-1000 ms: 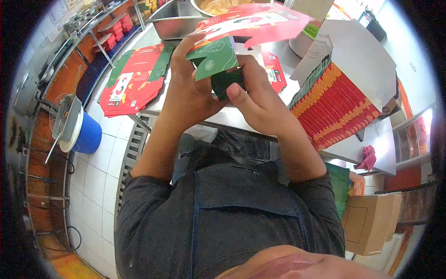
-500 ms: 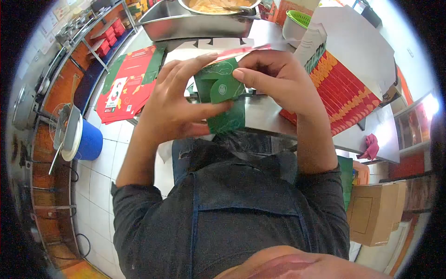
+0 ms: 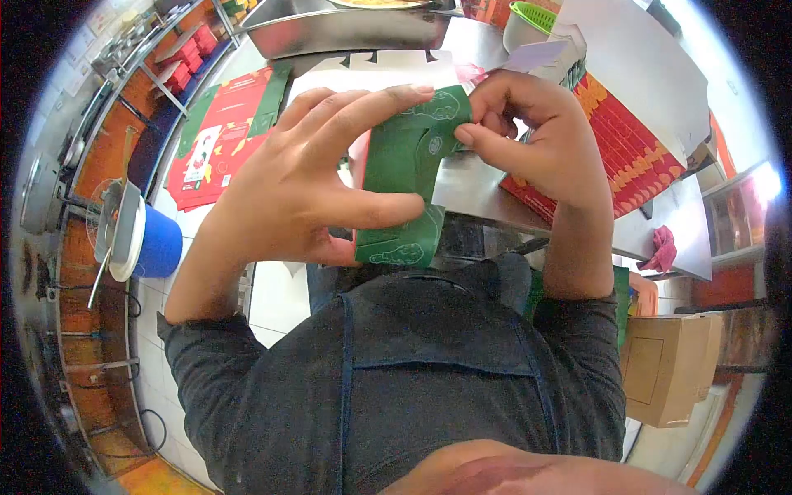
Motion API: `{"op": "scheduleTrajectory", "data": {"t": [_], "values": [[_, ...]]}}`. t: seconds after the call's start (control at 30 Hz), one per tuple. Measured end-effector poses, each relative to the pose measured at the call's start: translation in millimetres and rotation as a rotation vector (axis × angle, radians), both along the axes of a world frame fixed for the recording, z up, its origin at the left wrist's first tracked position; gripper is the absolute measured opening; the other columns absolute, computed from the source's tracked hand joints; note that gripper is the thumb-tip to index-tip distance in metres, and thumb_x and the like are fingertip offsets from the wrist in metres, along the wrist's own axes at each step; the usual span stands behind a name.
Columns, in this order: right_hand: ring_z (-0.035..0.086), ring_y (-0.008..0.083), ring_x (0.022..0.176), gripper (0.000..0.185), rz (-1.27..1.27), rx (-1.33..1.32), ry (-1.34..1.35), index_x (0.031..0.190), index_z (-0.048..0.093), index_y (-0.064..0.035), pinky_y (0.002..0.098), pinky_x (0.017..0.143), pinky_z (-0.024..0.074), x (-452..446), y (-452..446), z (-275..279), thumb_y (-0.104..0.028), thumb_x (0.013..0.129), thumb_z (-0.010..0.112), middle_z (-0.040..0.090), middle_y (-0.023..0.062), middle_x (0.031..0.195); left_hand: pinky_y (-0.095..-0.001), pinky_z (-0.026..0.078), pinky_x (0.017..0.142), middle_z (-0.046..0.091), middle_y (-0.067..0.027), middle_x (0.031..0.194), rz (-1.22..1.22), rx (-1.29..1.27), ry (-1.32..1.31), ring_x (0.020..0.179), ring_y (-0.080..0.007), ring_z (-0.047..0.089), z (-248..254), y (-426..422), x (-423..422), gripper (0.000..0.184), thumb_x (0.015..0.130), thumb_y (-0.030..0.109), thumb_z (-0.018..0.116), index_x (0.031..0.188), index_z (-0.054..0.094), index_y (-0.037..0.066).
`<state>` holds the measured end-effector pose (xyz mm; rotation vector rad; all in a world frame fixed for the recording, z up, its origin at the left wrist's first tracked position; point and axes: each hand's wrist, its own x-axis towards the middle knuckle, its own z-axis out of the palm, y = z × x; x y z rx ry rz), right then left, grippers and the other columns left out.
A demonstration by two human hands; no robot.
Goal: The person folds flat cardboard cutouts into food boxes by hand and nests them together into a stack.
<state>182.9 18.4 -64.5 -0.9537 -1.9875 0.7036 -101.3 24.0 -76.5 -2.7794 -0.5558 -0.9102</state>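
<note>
Between my hands a green cardboard box [image 3: 398,165] with white line drawings is partly folded, its side facing me. My left hand [image 3: 318,177] grips it from the left, fingers along the top edge and thumb side across the green panel. At the box's upper right corner, my right hand [image 3: 528,136] pinches the edge between thumb and fingers. Behind the box a white cardboard sheet [image 3: 375,62] lies on the metal table. To the left is a stack of flat red and green box blanks [image 3: 223,136]. On the right leans a pile of folded red boxes [image 3: 615,153].
A steel basin [image 3: 355,31] stands at the table's back, with a bowl partly seen beyond it. A green basket [image 3: 532,21] sits at the back right. On the floor are a blue bucket [image 3: 158,243] at left and a brown carton [image 3: 664,367] at right.
The green box has turned and shows a longer side now. My left hand has spread wider along it, and my right hand has shifted slightly right.
</note>
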Motion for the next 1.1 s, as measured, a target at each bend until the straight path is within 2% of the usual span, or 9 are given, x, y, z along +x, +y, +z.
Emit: {"op": "scheduleTrajectory", "data": {"t": [0.2,0.43,0.6,0.7,0.73,0.8,0.93,0.97,1.1], "values": [[0.060,0.0053,0.075,0.019,0.081,-0.179,0.219,0.099,0.074,-0.0010,0.0225,0.064,0.0475,-9,-14,-2,-0.019,0.093,0.078,0.063,-0.0031,0.081,-0.0488,0.037,0.114,0.059,-0.0153,0.141,0.040,0.044,-0.025,0.132,-0.0340,0.053,6,0,10,0.087,0.060,0.031,0.089,0.140,0.060,0.016],[0.064,0.0108,0.090,0.028,0.085,-0.033,0.346,0.110,0.075,0.0024,0.0275,0.074,0.0545,-27,-8,-13,-0.023,0.098,0.073,0.069,0.0038,0.100,-0.0484,0.036,0.115,0.062,-0.0159,0.138,0.082,0.091,-0.103,0.131,-0.0344,0.053,7,-2,18,0.093,0.058,0.028,0.090,0.144,0.058,0.011],[0.063,0.0107,0.095,0.029,0.102,-0.412,0.454,0.111,0.074,0.0029,0.0286,0.078,0.0538,-22,-9,-14,-0.024,0.099,0.073,0.071,0.0020,0.098,-0.0488,0.038,0.114,0.062,-0.0160,0.136,0.070,0.140,-0.152,0.129,-0.0360,0.054,-1,0,22,0.093,0.056,0.024,0.088,0.142,0.058,0.008],[0.065,0.0119,0.096,0.028,0.008,-0.161,0.416,0.110,0.075,0.0021,0.0298,0.083,0.0534,-37,-15,-21,-0.023,0.099,0.071,0.073,0.0042,0.101,-0.0496,0.039,0.109,0.055,-0.0143,0.143,0.085,0.207,-0.176,0.128,-0.0364,0.053,-6,5,24,0.077,0.056,0.022,0.085,0.128,0.060,0.017],[0.065,0.0120,0.096,0.027,-0.041,0.027,0.333,0.111,0.075,0.0019,0.0299,0.084,0.0532,-40,-12,-25,-0.023,0.100,0.070,0.074,0.0052,0.102,-0.0504,0.039,0.106,0.050,-0.0119,0.149,0.081,0.217,-0.183,0.129,-0.0359,0.052,-9,9,25,0.062,0.054,0.022,0.083,0.113,0.063,0.027],[0.066,0.0122,0.097,0.026,-0.143,0.402,0.162,0.111,0.074,0.0015,0.0301,0.086,0.0529,-44,-4,-34,-0.022,0.101,0.069,0.075,0.0071,0.104,-0.0516,0.040,0.102,0.044,-0.0109,0.155,0.087,0.229,-0.195,0.130,-0.0361,0.050,-15,11,26,0.053,0.054,0.021,0.083,0.102,0.065,0.037],[0.070,0.0267,0.099,0.023,0.048,-0.079,0.452,0.112,0.073,-0.0003,0.0370,0.089,0.0539,-52,-12,-42,-0.018,0.100,0.067,0.074,0.0135,0.100,-0.0533,0.040,0.101,0.043,-0.0156,0.153,0.060,0.250,-0.262,0.129,-0.0391,0.049,-24,14,31,0.063,0.060,0.017,0.084,0.116,0.060,0.032],[0.066,0.0347,0.109,0.022,0.101,-0.127,0.449,0.115,0.070,-0.0010,0.0424,0.095,0.0515,-51,-12,-39,-0.015,0.100,0.065,0.071,0.0171,0.110,-0.0537,0.040,0.101,0.043,-0.0167,0.152,0.035,0.259,-0.290,0.129,-0.0398,0.049,-25,17,32,0.066,0.061,0.016,0.084,0.120,0.058,0.031],[0.055,0.0420,0.121,0.029,-0.013,0.517,0.117,0.124,0.062,-0.0022,0.0490,0.105,0.0431,-51,-4,-33,-0.016,0.098,0.063,0.059,0.0209,0.129,-0.0552,0.041,0.101,0.046,-0.0176,0.145,-0.013,0.302,-0.376,0.127,-0.0438,0.050,-28,22,35,0.070,0.063,0.012,0.085,0.124,0.054,0.027]]}}
